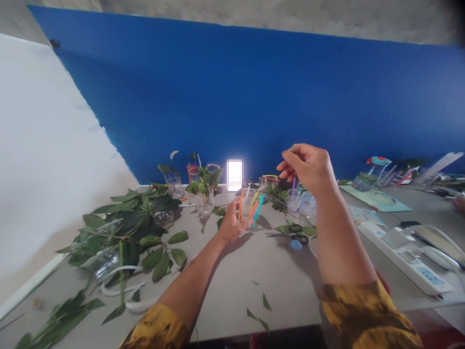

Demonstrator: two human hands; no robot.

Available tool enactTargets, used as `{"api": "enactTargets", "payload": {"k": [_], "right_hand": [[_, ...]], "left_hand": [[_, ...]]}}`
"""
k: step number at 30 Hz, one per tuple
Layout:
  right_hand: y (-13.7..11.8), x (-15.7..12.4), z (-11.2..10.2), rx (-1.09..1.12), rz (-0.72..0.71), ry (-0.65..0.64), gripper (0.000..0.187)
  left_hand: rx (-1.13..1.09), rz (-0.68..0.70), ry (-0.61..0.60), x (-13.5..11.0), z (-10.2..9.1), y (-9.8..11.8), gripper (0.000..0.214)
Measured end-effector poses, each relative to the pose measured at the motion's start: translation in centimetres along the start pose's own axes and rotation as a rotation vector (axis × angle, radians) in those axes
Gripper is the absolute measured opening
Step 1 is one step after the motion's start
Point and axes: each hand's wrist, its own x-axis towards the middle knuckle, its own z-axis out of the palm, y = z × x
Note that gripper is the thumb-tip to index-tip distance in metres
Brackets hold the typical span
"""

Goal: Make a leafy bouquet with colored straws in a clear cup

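My left hand (232, 224) is wrapped round a clear plastic cup (249, 198) that stands near the middle of the table. Bright strips that look like cut straws (258, 209), in orange, yellow and blue, show in and around the cup. My right hand (307, 167) is raised above the table to the right of the cup, fingers curled and thumb pressed toward the index finger. Whatever it pinches, if anything, is too small to make out. Black-handled scissors (296, 233) lie below the right hand, beside a small blue disc (296, 245).
Leafy cuttings (134, 223) heap up on the left. Clear cups with sprigs (206, 198) stand at the back by the blue wall (218, 97). A glowing screen (234, 174) is behind the left hand. On the right lie a power strip (407, 259) and a red-lidded jar (368, 177).
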Motion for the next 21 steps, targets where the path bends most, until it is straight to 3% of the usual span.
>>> {"api": "enactTargets", "payload": {"k": [21], "right_hand": [[0.24, 0.05, 0.32, 0.034, 0.038, -0.030, 0.033]], "left_hand": [[0.138, 0.044, -0.001, -0.10, -0.04, 0.07, 0.082]]}}
